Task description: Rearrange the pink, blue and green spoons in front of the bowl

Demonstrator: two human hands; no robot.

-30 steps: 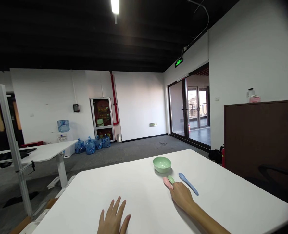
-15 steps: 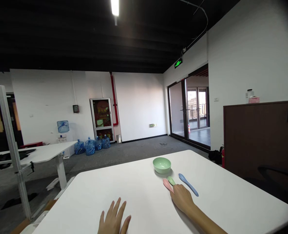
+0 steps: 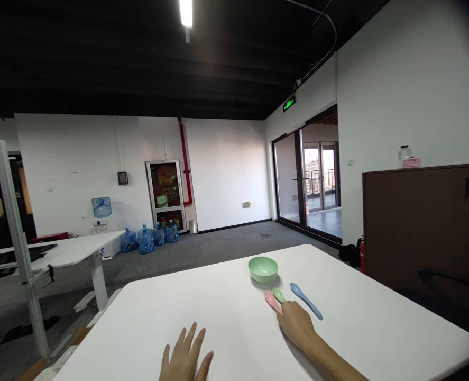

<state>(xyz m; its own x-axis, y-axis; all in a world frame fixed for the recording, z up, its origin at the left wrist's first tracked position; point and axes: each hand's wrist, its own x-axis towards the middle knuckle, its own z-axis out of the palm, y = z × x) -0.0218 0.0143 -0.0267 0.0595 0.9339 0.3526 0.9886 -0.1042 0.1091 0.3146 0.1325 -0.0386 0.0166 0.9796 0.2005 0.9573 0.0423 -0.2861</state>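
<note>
My right hand [image 3: 296, 324] lies over the handles of a pink plastic spoon [image 3: 273, 301] and a green plastic spoon [image 3: 278, 295], hiding them. Only the spoon bowls show past my fingers, and I cannot tell whether the hand grips them. A blue plastic spoon [image 3: 306, 301] lies just beyond my fingers, apart from them. Farther up the white table [image 3: 218, 328] sits a pale green bowl [image 3: 263, 269], with nothing visible inside. My left hand [image 3: 185, 354] rests near the table's front edge, fingers spread and holding nothing.
A dark brown cabinet [image 3: 420, 227] stands to the right, with a dark chair back [image 3: 448, 278] near the table. A white desk [image 3: 60, 251] and an aluminium frame [image 3: 16, 222] stand to the left. Blue water jugs [image 3: 145, 239] line the far wall.
Both hands and the spoons stay in place on the table. The whole scene has shifted slightly in the view as my head moved.
</note>
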